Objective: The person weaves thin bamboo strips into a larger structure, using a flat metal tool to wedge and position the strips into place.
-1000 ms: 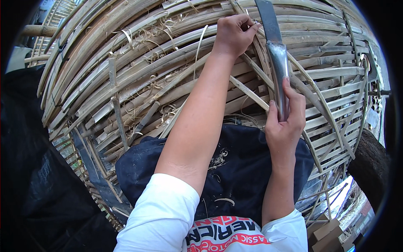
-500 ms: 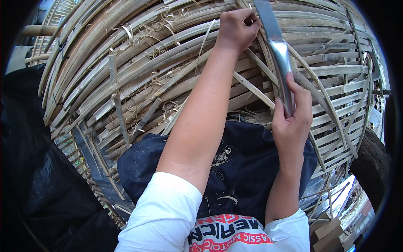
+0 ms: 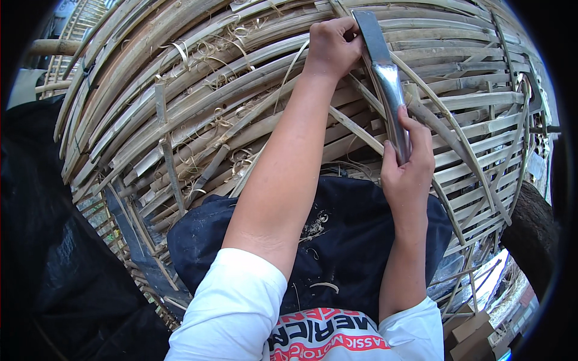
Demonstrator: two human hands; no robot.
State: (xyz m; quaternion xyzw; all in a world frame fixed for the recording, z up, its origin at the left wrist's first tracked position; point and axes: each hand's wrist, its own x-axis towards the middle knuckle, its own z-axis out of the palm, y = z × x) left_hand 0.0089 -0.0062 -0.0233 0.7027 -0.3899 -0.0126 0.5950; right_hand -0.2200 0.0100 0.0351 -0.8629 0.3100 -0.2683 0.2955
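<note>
My right hand [image 3: 410, 150] is closed around the tubular metal handle of a machete [image 3: 373, 37], its broad, squared grey blade pointing away from me. The blade lies right beside my left hand [image 3: 333, 48], which is a closed fist at the far middle. A bamboo strip [image 3: 339, 7] shows beyond that fist and seems to pass through it, running back toward me along the machete; the fingers hide the exact grip. Dark cloth [image 3: 355, 207] covers my lap, dotted with small pale shavings.
Split bamboo slats [image 3: 265, 75] fill the space ahead in a curved, lattice-like spread, with curled shavings [image 3: 180, 54] on them. Loose strips [image 3: 460, 129] slant across at the right. Black sheeting [image 3: 60, 228] hangs at the left, and a dark log [image 3: 530, 216] stands at the right.
The machete has come down toward me and a little left, its blade now beside my left fist. My right hand moved with it; my left hand shifted slightly left and nearer.
</note>
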